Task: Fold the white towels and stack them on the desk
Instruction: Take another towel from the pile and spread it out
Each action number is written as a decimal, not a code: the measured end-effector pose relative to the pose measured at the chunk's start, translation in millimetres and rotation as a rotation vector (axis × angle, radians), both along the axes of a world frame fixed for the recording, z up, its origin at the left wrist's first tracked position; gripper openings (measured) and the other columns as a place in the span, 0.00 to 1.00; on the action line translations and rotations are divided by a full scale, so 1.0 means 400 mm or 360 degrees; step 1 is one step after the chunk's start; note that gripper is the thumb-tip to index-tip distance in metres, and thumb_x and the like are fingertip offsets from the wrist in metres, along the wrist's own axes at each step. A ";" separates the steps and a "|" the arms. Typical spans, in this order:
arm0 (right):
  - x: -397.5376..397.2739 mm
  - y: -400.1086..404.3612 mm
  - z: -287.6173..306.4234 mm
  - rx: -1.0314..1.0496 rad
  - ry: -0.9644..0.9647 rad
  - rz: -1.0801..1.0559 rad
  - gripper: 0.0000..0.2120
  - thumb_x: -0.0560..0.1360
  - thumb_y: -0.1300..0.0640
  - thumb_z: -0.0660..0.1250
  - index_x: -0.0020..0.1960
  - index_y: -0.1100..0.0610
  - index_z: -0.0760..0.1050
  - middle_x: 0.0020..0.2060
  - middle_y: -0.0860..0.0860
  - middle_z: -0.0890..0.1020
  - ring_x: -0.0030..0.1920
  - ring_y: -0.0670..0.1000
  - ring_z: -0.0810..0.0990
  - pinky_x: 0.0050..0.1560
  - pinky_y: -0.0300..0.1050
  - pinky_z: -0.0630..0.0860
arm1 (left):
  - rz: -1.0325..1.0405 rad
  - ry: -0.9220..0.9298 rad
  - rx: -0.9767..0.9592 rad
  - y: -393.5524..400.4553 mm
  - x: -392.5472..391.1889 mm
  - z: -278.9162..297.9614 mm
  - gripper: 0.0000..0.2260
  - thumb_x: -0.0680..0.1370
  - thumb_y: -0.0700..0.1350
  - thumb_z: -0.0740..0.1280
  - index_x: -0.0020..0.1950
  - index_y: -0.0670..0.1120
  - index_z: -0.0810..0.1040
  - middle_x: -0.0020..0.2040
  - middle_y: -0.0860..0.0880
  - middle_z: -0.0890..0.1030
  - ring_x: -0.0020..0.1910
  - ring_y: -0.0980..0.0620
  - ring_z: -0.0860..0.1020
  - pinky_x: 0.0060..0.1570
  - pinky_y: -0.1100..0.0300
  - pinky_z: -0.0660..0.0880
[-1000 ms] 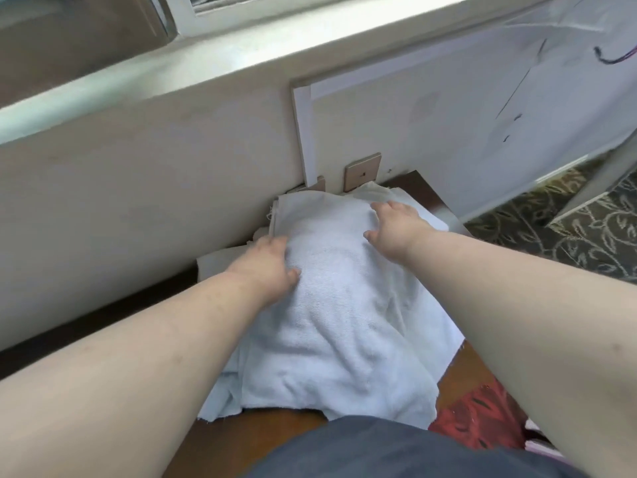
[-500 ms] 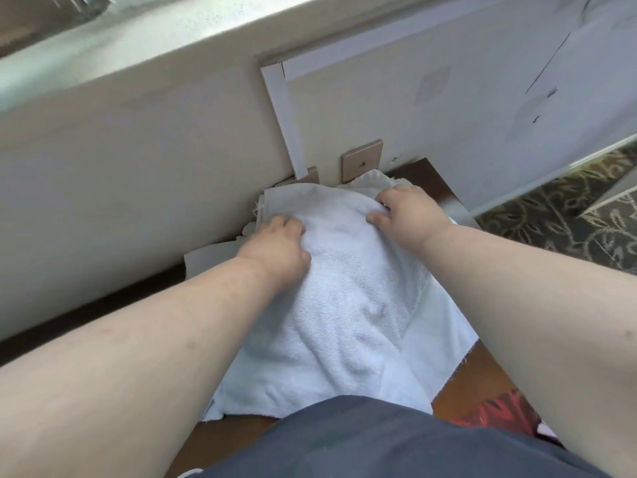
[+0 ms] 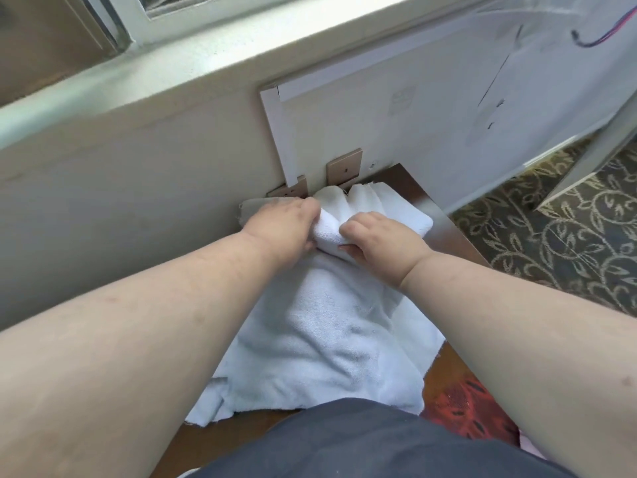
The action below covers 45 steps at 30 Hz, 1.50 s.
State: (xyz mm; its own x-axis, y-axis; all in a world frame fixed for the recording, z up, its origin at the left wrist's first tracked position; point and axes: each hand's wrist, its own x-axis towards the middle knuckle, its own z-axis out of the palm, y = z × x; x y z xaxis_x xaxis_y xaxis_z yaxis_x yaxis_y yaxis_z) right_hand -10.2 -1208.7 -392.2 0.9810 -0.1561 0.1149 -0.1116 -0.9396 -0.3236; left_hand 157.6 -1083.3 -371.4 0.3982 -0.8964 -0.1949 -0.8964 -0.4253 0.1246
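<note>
A white terry towel [image 3: 320,343] lies spread on the brown desk [image 3: 444,232], its near edge hanging over the front. Its far end is bunched into a thick fold between my hands. My left hand [image 3: 281,229] grips that bunched fold from the left. From the right, my right hand [image 3: 375,239] grips the same fold, fingers curled over it. More white towel cloth [image 3: 389,208] lies rumpled behind my hands, against the wall.
A cream wall and a window sill [image 3: 206,67] rise directly behind the desk. A white board [image 3: 431,112] leans there with two tan brackets [image 3: 344,170] at its foot. Patterned carpet [image 3: 551,243] lies to the right. Red fabric [image 3: 465,408] shows at the desk's near right.
Both hands have gone from lying flat on the towel's far part to closing together and gathering its far end into a bunched fold.
</note>
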 end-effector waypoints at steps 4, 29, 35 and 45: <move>-0.024 0.029 0.025 -0.0021 -0.0040 0.0055 0.09 0.80 0.55 0.67 0.52 0.62 0.78 0.50 0.59 0.79 0.49 0.62 0.77 0.46 0.59 0.77 | 0.0289 -0.0185 0.0242 0.045 0.028 -0.006 0.34 0.74 0.51 0.70 0.76 0.57 0.56 0.67 0.46 0.68 0.65 0.41 0.68 0.62 0.46 0.68; 0.148 0.000 0.093 0.0373 0.0205 -0.0158 0.33 0.73 0.39 0.70 0.73 0.52 0.66 0.68 0.52 0.72 0.69 0.53 0.70 0.70 0.46 0.65 | 0.1088 0.0319 -0.0403 0.152 0.007 0.087 0.27 0.79 0.53 0.66 0.76 0.55 0.60 0.64 0.44 0.78 0.58 0.41 0.77 0.51 0.53 0.71; 0.204 0.052 0.098 0.0253 0.0616 -0.0081 0.24 0.69 0.40 0.68 0.62 0.47 0.70 0.54 0.47 0.80 0.56 0.55 0.79 0.56 0.54 0.77 | 0.1045 0.0584 -0.0767 0.198 -0.041 0.119 0.23 0.77 0.53 0.69 0.69 0.64 0.63 0.60 0.55 0.74 0.54 0.57 0.71 0.53 0.62 0.64; 0.127 0.087 0.135 0.0528 -0.0042 -0.0007 0.19 0.73 0.55 0.65 0.61 0.40 0.76 0.52 0.43 0.78 0.59 0.45 0.74 0.55 0.43 0.70 | 0.1202 0.1299 -0.0730 0.242 -0.076 0.127 0.13 0.73 0.59 0.68 0.58 0.64 0.77 0.57 0.58 0.81 0.58 0.54 0.78 0.63 0.52 0.73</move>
